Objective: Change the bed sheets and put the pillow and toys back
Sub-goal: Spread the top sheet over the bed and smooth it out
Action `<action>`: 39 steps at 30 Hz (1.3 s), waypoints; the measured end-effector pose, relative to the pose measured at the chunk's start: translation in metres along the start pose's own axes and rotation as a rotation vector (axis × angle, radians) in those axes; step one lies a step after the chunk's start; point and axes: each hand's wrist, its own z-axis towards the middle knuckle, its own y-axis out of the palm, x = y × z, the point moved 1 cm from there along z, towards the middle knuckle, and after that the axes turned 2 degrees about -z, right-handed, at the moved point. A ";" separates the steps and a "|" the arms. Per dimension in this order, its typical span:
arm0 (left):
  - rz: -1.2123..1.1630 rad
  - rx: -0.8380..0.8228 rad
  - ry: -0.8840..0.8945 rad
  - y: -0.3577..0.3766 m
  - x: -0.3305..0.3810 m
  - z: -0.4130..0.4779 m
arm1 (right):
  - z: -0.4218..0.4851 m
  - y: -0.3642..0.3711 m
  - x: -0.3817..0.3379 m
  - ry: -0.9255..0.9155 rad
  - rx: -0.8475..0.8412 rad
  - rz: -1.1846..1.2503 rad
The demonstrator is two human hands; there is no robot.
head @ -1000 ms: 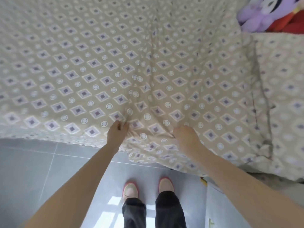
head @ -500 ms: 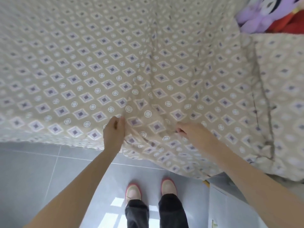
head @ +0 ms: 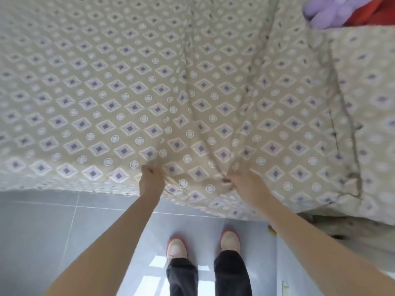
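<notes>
Nearest the viewer, two feet in beige slippers with pink edges [head: 177, 249] and dark trouser legs [head: 181, 276] stand on a grey tiled floor [head: 42, 231], below and between the two bare forearms.

The left hand [head: 150, 180] is closed, its fingers curled round a pinch of a beige cotton bed sheet printed with purple diamonds and small white rings [head: 106, 92], right at the edge of the bed. Just to its right, the right hand [head: 245, 184] grips a bunched fold of the same sheet; its fingertips are buried in the cloth. Creases fan out from both hands and run away across the bed.

The sheet spreads over the mattress beyond both hands and hangs over the near edge beneath them.

To the right of the right hand lies a pillow in matching fabric [head: 374, 103]. Beyond it, far from the hands, sit a purple plush toy [head: 329, 11] and a red soft toy [head: 374, 13], both partly cut off.
</notes>
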 end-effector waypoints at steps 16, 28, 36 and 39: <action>0.457 -0.248 0.746 0.116 0.069 -0.115 | -0.066 0.013 0.159 0.703 -0.023 0.276; 0.640 -0.222 0.729 0.174 0.079 -0.140 | -0.095 0.013 0.210 0.532 0.123 0.554; 0.726 -0.277 0.612 0.184 0.075 -0.125 | -0.107 0.031 0.232 0.670 0.082 0.734; 0.680 -0.301 0.427 0.180 0.075 -0.119 | -0.095 0.033 0.234 0.772 0.132 0.800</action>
